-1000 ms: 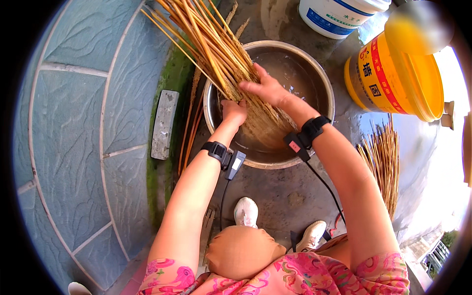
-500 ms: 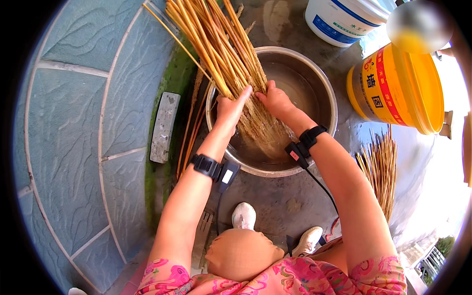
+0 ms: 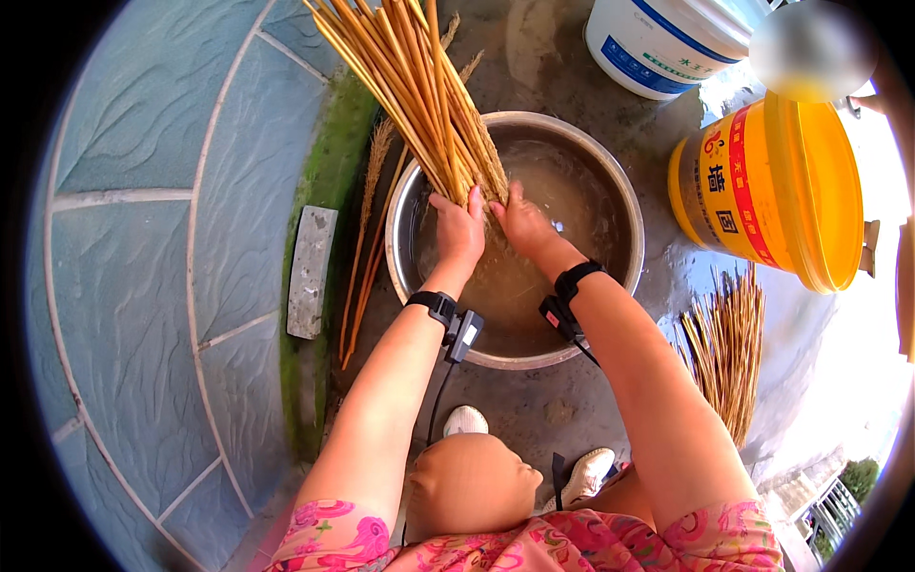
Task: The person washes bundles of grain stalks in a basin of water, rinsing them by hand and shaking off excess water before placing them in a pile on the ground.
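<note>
A thick bundle of dry golden reed stalks (image 3: 419,95) slants down from the upper left into a round metal basin (image 3: 633,195). Murky water (image 3: 567,181) fills part of the basin, and the bundle's lower, feathery ends have gone under it, mostly out of sight. My left hand (image 3: 459,231) is closed round the left side of the bundle, thumb up along the stalks. On the opposite side, my right hand (image 3: 527,227) grips the same bundle just above the water. Both hands are over the basin, close together, with black bands on the wrists.
Right of the basin lies a yellow bucket (image 3: 762,191), with a white and blue bucket (image 3: 658,48) beyond it. Another bundle of stalks (image 3: 726,353) rests by my right arm. At left are loose stalks (image 3: 370,250), a grey block (image 3: 312,274) and blue-grey paving (image 3: 124,286).
The feathery ends, visible half a second ago over the basin, have sunk into the water. Both hands have moved lower with the bundle, and the view has shifted slightly.
</note>
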`<state>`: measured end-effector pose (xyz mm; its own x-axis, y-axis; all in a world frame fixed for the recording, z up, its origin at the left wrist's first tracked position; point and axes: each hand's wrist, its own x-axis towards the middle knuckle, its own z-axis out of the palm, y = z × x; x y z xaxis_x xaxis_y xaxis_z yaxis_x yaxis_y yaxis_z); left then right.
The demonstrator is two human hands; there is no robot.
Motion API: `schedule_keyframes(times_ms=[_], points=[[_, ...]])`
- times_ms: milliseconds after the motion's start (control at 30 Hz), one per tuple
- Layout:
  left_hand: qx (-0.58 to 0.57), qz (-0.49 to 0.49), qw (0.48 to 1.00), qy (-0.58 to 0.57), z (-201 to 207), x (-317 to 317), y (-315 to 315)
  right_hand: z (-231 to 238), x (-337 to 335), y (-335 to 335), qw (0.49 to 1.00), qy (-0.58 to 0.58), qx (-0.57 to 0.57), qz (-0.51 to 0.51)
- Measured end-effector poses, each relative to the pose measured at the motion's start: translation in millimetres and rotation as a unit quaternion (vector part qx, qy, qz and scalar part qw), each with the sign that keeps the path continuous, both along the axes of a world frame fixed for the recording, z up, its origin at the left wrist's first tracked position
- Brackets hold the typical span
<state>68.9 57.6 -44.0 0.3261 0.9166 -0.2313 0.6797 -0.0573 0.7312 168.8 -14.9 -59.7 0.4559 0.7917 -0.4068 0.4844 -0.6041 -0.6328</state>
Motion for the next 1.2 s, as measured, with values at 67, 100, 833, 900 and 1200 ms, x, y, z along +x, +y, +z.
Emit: schedule_keyframes(times_ms=[67,100,833,900,1200], points=[[0.003,-0.018,0.999,-0.033,-5.0,-4.3,0.5,-8.8,3.3,-1.8,1.0,0.024,0.011,-0.001],[0.007,-0.028,0.999,-0.039,-5.2,-2.2,-0.3,-10.8,7.2,-1.8,0.999,0.035,0.013,-0.01],[-0.122,-0.233,0.893,-0.366,141.1,-18.3,49.9,159.4,24.3,3.3,0.928,0.284,0.24,0.022],[-0.129,-0.268,0.889,-0.348,162.6,-19.8,59.2,172.1,26.4,5.5,0.93,0.263,0.254,0.027],[-0.15,-0.324,0.873,-0.332,194.4,-30.7,64.9,190.2,36.5,-2.6,0.895,0.3,0.327,0.037]])
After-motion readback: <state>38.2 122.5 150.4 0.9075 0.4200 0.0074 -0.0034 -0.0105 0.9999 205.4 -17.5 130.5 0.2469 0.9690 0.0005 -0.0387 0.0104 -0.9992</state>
